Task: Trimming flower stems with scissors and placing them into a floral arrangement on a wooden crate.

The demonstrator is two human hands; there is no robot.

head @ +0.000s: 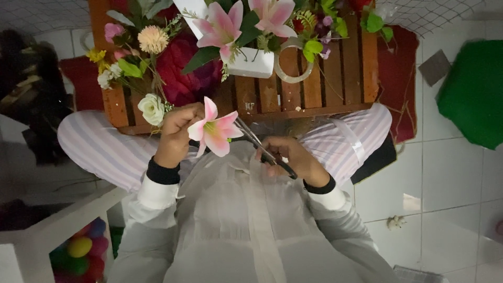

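The left hand point(175, 131) is grasping a pink artificial lily point(215, 131) at frame centre, fingers clenched on it. The right hand point(291, 157) is gripping scissors point(264, 149), blades pointing toward the lily.

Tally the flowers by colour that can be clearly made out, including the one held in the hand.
Pink lilies: 3 (one in the left hand, two above)
White roses: 1
Peach pompom blooms: 1
Small pink buds: 1
Total: 6
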